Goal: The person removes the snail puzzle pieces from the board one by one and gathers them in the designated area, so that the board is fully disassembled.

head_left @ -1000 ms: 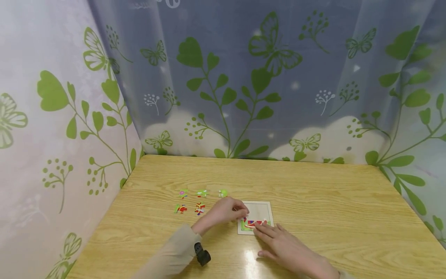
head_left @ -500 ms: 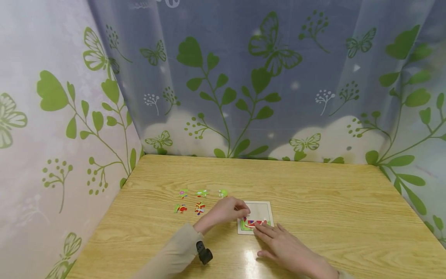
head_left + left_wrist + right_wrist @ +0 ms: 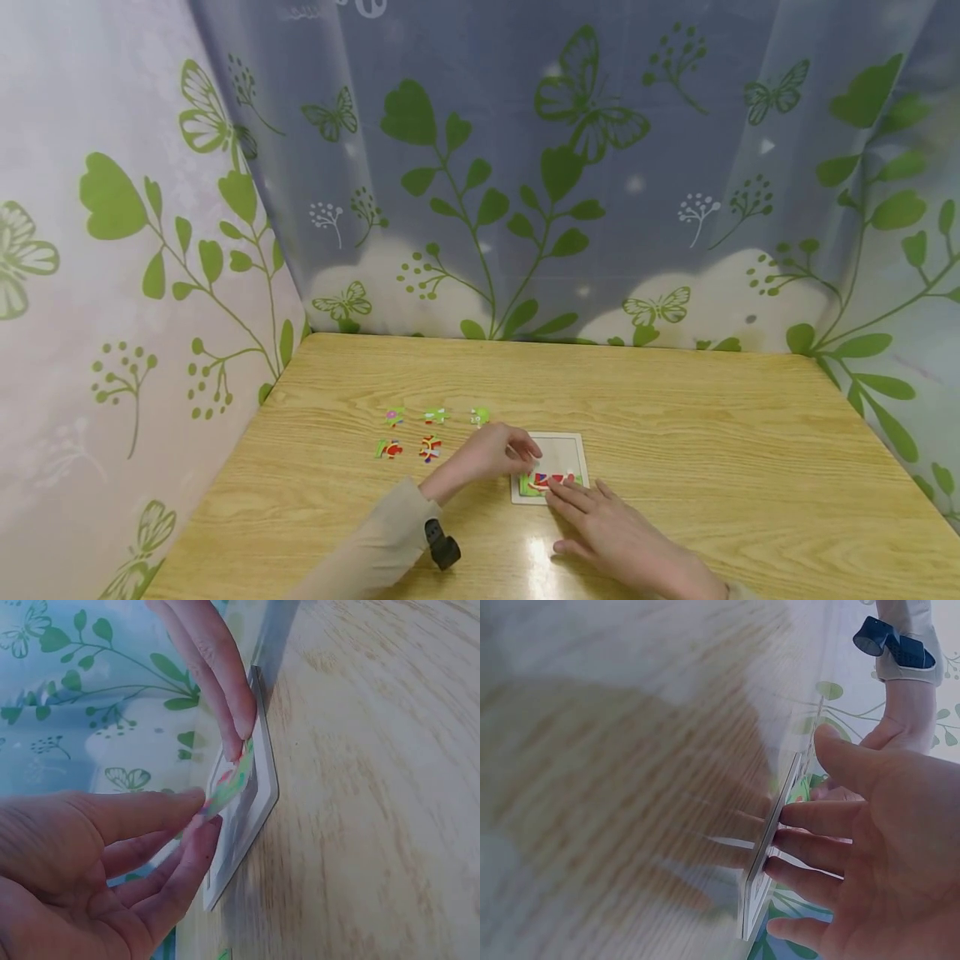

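Note:
A square puzzle board [image 3: 561, 450] with a pale rim lies on the table, jigsaw pieces in red, green and blue along its near side. Over its left part, my left hand [image 3: 491, 450] pinches the edge of a colourful puzzle piece [image 3: 229, 787] between thumb and fingers, as the left wrist view shows. The piece looks tilted there, and its far end meets the fingertips of the other hand. My right hand [image 3: 611, 529] has its fingers outstretched, the tips resting on the near right part of the board and covering some of the picture.
Several loose puzzle pieces lie left of the board in two rows, among them a red and green piece [image 3: 390, 450] and a red and white piece [image 3: 430, 449]. Curtains [image 3: 480, 208] with leaves and butterflies stand behind the wooden table [image 3: 712, 433].
My left hand has shifted slightly to the right and now covers the left end of the pieces on the board. The right hand stays where it was.

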The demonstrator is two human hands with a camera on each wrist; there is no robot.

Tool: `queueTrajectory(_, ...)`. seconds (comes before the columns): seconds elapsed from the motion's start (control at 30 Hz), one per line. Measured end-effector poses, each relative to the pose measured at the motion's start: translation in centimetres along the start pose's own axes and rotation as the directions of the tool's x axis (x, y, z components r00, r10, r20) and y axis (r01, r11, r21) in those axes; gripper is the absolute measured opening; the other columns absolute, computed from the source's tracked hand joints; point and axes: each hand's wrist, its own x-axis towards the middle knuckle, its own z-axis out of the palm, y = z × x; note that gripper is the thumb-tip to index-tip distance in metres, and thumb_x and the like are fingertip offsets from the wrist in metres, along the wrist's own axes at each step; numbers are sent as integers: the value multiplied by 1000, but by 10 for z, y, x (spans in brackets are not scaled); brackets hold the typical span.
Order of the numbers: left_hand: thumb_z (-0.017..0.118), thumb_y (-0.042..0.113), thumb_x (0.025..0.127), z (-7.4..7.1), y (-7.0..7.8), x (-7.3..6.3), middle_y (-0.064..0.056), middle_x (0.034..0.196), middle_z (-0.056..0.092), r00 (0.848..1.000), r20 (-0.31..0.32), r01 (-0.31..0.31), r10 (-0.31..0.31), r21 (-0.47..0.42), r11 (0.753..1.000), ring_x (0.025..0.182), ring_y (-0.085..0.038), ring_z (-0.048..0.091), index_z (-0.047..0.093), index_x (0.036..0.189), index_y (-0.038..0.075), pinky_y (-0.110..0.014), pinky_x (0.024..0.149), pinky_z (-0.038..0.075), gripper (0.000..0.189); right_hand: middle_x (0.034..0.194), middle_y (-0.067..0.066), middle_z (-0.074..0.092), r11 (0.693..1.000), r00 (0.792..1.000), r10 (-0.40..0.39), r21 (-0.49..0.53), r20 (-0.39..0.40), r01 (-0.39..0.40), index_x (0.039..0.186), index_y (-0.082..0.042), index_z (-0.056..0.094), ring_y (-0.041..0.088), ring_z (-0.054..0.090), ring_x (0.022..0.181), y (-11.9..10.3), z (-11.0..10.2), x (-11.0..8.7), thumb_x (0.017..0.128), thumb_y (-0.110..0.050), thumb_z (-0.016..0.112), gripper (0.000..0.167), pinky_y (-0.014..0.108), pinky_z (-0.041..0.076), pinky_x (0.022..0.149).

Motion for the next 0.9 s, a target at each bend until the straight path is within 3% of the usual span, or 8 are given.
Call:
queueTrajectory(0.17,79,-1,85,0,0,-1,-4,83,74,1000,1,21,-21,-35,999,72,-8,67,77,98,4,-19,65,53,14,148,15,53,1000,1000,-2,3,-4,2,144,-2,55,38,53,132,0,0,0,100,-47,59,63,61,40,109)
queueTrajectory(0.43,79,16,89,-5,-7,-3,8,83,73,998,-60,10,-9,1,1000,72,-3,61,79,90,14,-20,63,50,2,149,16,52,1000,1000,-5,10,5,5,145,-2,54,39,52,134,-1,0,0,100,-49,58,65,61,39,109)
queueTrajectory(0.67,78,21,91,-11,-11,-4,5,85,76,993,-111,33,-46,-124,992,75,-17,71,80,92,16,-28,65,58,5,149,16,52,1000,1000,2,24,9,-3,144,-1,54,38,52,134,-1,0,0,101,-47,58,63,61,37,111)
queueTrajectory(0.9,78,19,91,-18,-17,-7,-1,88,77,986,-153,34,-64,-187,982,76,-15,71,80,94,10,-30,68,60,10,146,15,55,1000,1000,6,16,5,-6,142,-2,57,38,54,131,0,-1,2,100,-43,60,59,61,39,109)
